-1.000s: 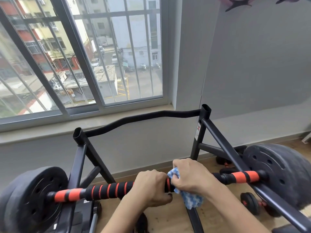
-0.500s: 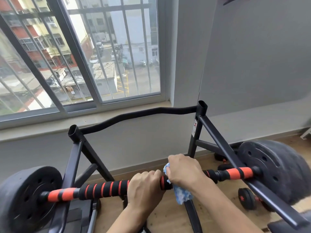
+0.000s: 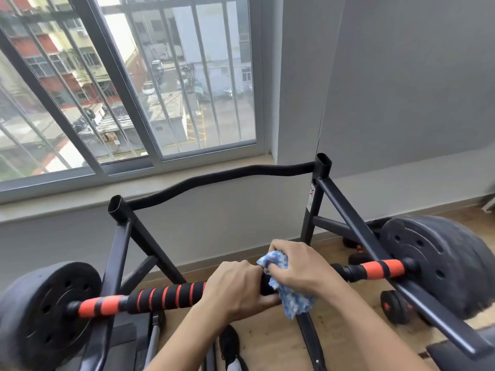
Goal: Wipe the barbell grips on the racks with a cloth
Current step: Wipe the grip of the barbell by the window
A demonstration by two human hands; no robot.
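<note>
A barbell with a black and orange striped foam grip [image 3: 166,295] lies across the black rack [image 3: 348,210], a black weight plate [image 3: 40,314] at its left end and another plate [image 3: 439,263] at its right. My left hand [image 3: 235,287] grips the bar near its middle. Just to its right, my right hand [image 3: 300,266] holds a blue and white cloth [image 3: 292,298] wrapped round the bar. The grip under both hands is hidden.
A curved black crossbar [image 3: 214,180] joins the rack's two uprights in front of the window sill [image 3: 80,202]. Small dumbbells [image 3: 393,306] lie on the wooden floor at the right. A grey wall stands behind the rack.
Both hands stay on the bar near its middle; the right hand with the cloth has turned slightly round the bar. The camera has dipped and shifted a little.
</note>
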